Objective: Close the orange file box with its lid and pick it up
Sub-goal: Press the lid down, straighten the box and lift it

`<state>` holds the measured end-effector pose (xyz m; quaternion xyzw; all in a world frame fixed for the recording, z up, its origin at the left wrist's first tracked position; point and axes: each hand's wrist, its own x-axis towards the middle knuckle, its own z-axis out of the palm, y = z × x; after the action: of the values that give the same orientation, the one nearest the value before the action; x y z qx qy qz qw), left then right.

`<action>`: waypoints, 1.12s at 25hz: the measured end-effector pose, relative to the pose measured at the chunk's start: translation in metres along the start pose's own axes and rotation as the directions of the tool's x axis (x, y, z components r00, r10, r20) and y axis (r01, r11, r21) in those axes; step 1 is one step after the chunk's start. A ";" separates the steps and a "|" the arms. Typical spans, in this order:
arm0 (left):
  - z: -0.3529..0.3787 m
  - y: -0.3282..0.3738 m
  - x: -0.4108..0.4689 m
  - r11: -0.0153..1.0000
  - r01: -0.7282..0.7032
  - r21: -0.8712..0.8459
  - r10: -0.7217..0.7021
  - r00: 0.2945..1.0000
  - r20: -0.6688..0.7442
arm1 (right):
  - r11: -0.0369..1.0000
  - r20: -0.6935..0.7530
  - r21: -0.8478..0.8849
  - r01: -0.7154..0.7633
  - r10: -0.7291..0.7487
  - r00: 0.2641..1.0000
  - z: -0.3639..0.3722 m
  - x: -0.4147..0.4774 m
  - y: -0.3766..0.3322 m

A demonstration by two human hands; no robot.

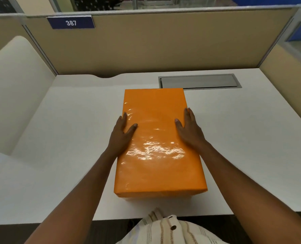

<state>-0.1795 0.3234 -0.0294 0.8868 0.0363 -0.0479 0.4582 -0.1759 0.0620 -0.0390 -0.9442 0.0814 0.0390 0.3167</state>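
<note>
The orange file box stands on the white desk in front of me, its glossy orange lid lying flat on top and covering it. My left hand presses against the box's left edge, thumb on the lid and fingers down the side. On the opposite edge my right hand does the same, thumb resting on the lid. Both hands clasp the box between them. The box's bottom rests on the desk as far as I can see.
A grey metal cable hatch is set into the desk just behind the box. Beige partition walls enclose the desk at the back and right; a white curved panel stands at the left. A blue sign reads 387.
</note>
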 end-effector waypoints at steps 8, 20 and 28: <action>0.002 -0.004 0.001 0.998 -0.025 -0.051 0.024 1.000 -0.019 | 0.999 -0.053 0.043 -0.010 0.013 0.999 0.006 0.005 0.007; -0.008 0.003 -0.020 1.000 -0.027 0.014 0.030 0.955 -0.294 | 0.938 -0.526 0.340 0.059 0.138 0.839 -0.017 -0.036 -0.007; -0.027 -0.024 -0.108 0.898 0.154 -0.412 -0.241 0.956 -0.167 | 0.797 0.064 0.587 -0.145 0.133 0.989 -0.011 -0.138 0.043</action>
<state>-0.2882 0.3573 -0.0206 0.7678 0.1845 0.0096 0.6135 -0.3186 0.0398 -0.0387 -0.7902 0.1554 0.0441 0.5912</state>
